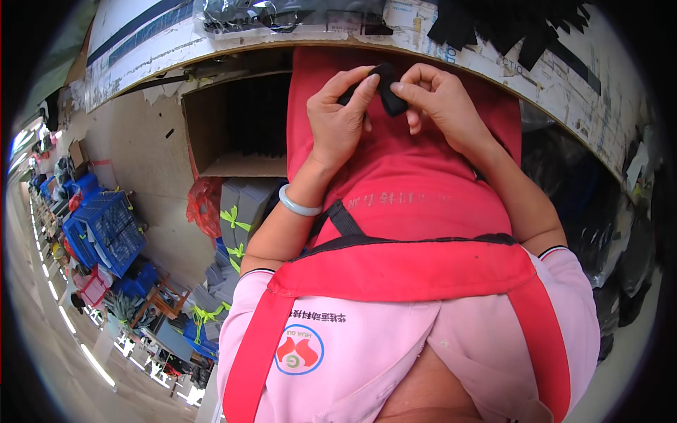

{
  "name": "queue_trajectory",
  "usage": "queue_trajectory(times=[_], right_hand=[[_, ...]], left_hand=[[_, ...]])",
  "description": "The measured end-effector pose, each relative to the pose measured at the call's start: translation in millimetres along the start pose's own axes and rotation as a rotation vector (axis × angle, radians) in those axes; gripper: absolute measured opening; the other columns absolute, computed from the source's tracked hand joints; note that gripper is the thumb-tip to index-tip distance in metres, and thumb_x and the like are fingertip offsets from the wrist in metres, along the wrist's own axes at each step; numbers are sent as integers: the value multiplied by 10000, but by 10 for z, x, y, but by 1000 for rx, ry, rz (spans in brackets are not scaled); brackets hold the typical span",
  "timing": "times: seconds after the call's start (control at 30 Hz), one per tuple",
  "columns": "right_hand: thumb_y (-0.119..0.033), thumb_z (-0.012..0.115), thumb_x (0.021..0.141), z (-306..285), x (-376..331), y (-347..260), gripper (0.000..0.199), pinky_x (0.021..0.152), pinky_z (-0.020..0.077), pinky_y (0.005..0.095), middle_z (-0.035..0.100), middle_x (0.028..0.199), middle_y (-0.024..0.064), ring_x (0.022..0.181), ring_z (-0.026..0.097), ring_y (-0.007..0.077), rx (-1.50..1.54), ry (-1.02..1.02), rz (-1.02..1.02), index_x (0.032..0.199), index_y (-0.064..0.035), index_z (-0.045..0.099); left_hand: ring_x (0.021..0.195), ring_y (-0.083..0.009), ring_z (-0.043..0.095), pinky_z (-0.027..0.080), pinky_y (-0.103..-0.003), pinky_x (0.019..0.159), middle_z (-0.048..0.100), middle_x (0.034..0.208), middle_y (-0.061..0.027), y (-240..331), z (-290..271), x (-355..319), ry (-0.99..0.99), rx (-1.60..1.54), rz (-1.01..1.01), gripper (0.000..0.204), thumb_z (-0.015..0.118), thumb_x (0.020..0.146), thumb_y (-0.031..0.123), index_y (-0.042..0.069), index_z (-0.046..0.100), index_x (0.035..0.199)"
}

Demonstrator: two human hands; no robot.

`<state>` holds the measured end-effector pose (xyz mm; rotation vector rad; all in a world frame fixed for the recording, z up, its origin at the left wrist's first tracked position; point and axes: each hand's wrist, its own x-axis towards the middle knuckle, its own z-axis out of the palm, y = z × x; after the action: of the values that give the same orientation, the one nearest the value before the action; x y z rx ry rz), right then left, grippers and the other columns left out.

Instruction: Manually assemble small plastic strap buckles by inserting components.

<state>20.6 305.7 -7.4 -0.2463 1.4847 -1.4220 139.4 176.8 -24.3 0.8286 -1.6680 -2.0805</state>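
Over my lap, a short black fabric strip (392, 97) is bent between my two hands. My left hand (340, 106) pinches it between thumb and fingers, and part of the strip passes behind those fingers. My right hand (438, 104) has its thumb and forefinger closed at the strip's right edge; the other fingers curl below. A red apron (409, 176) lies under both hands. A pale bangle (299, 203) circles my left wrist.
A worn worktable edge (268, 51) runs across the front, bearing a clear plastic bag (289, 15) and black strips (486, 27). Below it an open cardboard box (243, 166) stands left. Grey bundles with yellow-green ties (235, 218), a red bag (204, 204) and blue crates (106, 229) sit farther left.
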Motion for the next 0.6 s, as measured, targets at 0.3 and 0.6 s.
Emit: queue_trajectory(times=[0.3,0.6], right_hand=[[-229,635,922,-169,50,1,229,512,478,183,609,800,1,643,586,66,157,-224,44,1036,-30,634],[-142,666,892,-155,53,-2,142,713,480,188,620,848,-8,769,574,57,-66,-75,-207,971,-34,621]], left_hand=[[637,-50,528,400,-175,482,597,936,-29,35,-109,-22,-173,130,314,145,626,871,-41,10,690,991],[636,-55,531,417,-182,492,558,964,-36,85,-112,-90,-221,150,309,164,639,844,-66,22,695,971]])
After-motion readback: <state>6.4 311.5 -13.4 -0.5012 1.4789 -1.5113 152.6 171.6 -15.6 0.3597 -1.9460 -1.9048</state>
